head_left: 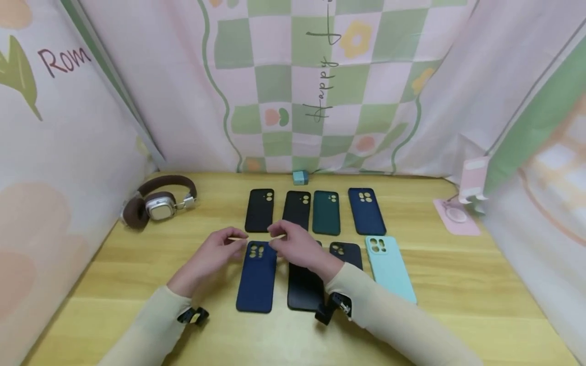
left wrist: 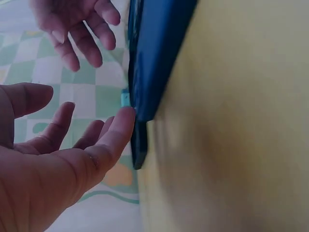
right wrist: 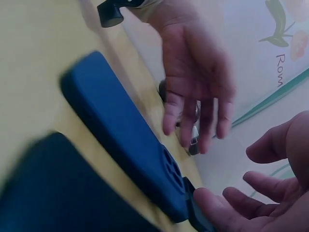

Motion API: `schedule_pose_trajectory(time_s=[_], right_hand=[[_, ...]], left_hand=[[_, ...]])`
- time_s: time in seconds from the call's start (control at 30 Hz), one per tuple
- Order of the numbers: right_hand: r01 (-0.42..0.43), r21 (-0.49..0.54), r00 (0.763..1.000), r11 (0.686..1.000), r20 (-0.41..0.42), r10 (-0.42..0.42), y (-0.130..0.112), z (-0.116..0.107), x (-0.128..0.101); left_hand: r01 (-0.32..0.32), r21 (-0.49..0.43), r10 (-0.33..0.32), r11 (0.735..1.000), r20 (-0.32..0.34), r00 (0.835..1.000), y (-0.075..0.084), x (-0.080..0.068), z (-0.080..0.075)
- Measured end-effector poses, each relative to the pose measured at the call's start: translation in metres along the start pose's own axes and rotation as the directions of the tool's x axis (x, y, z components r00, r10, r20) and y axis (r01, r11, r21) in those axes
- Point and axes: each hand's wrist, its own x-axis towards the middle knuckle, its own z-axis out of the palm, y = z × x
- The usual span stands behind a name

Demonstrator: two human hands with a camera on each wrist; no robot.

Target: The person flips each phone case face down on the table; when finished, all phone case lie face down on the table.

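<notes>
A navy blue phone case [head_left: 256, 284] lies back up on the table in the front row, its camera cutouts at the far end. My left hand [head_left: 212, 259] hovers by its upper left corner, fingers loosely bent and holding nothing. Across from it, my right hand [head_left: 299, 249] is at the upper right corner, also holding nothing. It partly covers a black case [head_left: 304, 290] beneath. In the right wrist view, the thumb and fingers of the right hand [right wrist: 277, 191] are spread apart beside the navy case [right wrist: 125, 130].
Right of the hands lie a dark case [head_left: 350, 256] and a light turquoise case [head_left: 393, 269]. Behind are two black cases [head_left: 259, 211], a dark green one [head_left: 326, 213] and another navy one [head_left: 367, 211]. Headphones [head_left: 160, 203], a small blue box [head_left: 300, 177] and a pink card [head_left: 455, 218] stand farther out.
</notes>
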Motion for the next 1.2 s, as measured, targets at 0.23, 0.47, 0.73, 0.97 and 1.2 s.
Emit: schedule_pose_trajectory(time_s=[0.23,0.47,0.73,0.97,1.2], right_hand=[[-0.012,-0.087,0.997,0.996,-0.077,0.005,0.002,-0.009,0.043],[-0.109,-0.176,0.983,0.978,-0.165,0.080,-0.001,-0.012,0.089],[-0.144,-0.283,0.974,0.948,-0.210,0.086,-0.009,-0.004,0.123],[-0.152,-0.309,0.969,0.939,-0.234,0.079,-0.013,-0.002,0.134],[-0.137,-0.284,0.965,0.949,-0.256,0.063,-0.009,0.002,0.142]], left_hand=[[0.008,-0.021,-0.009,1.000,-0.032,0.999,0.002,0.043,0.000],[0.105,-0.101,-0.107,0.989,-0.017,0.994,-0.006,0.069,-0.007],[0.121,-0.098,-0.124,0.988,-0.025,0.992,-0.010,0.078,-0.009],[0.110,-0.092,-0.113,0.990,-0.028,0.993,-0.005,0.081,-0.010],[0.095,-0.068,-0.098,0.993,-0.042,0.994,-0.005,0.086,-0.013]])
